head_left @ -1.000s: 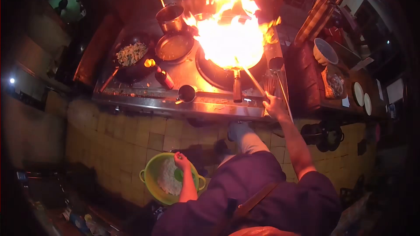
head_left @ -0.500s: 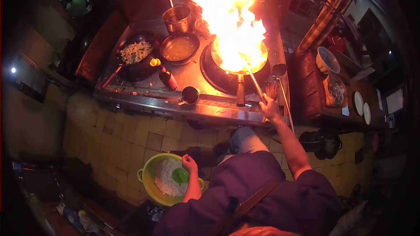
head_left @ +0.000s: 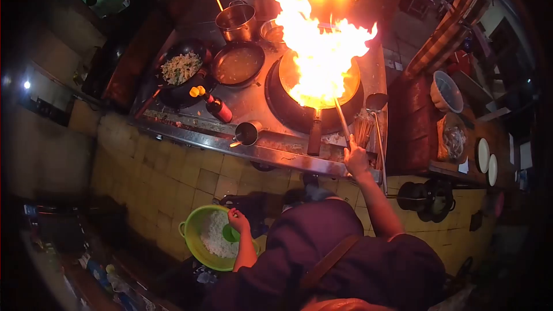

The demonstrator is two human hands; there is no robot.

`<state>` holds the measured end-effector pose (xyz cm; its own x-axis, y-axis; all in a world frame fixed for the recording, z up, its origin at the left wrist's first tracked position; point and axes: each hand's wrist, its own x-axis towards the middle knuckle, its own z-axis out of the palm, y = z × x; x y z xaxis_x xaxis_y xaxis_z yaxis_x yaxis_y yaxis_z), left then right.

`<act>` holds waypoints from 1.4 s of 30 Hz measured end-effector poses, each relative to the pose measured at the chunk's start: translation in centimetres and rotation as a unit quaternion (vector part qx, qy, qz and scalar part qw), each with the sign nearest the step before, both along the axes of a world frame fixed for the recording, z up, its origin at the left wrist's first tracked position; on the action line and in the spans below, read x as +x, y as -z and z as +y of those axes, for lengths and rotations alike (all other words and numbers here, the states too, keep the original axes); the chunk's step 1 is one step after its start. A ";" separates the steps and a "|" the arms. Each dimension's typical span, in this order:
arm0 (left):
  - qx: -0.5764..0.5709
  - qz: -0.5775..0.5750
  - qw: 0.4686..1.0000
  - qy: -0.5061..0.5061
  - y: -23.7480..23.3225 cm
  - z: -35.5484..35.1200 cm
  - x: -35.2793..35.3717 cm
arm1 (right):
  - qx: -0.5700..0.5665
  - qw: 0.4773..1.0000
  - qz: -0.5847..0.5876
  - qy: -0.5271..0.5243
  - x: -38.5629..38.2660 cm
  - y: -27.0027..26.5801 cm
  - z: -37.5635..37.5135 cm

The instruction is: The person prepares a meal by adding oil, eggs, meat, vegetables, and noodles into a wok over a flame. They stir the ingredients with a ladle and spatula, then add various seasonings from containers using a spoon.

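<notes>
Right hand [head_left: 356,161] around slender rod [head_left: 342,118], left hand [head_left: 238,220], grip unclear, over white grains [head_left: 213,235] in round tub [head_left: 193,241]

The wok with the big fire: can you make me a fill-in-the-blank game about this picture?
1. The hand gripping the long tool by the wok and its flames is the person's ____ hand.
2. The grains in the basin are coloured ____.
3. Over on the far right, ____ round plates lie side by side.

Missing words: right; white; two
</notes>
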<state>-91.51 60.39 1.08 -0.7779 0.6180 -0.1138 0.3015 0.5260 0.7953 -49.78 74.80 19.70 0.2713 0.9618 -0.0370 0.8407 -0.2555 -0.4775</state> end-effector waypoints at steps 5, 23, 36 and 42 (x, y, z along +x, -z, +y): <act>-0.021 -0.042 0.999 0.028 -0.9 1.5 1.7 | 0.137 0.986 0.091 -0.026 1.8 2.2 0.2; -0.016 -0.128 0.990 -0.063 0.0 -5.1 5.4 | -0.003 0.993 0.119 -0.017 4.1 -3.5 5.8; -0.006 -0.026 0.999 0.034 1.3 -7.2 4.6 | 0.071 0.996 -0.015 -0.041 4.3 -4.7 -0.6; 0.089 -0.077 0.992 -0.037 -1.5 -6.6 7.5 | 0.049 0.996 0.059 -0.034 5.3 -5.2 -1.4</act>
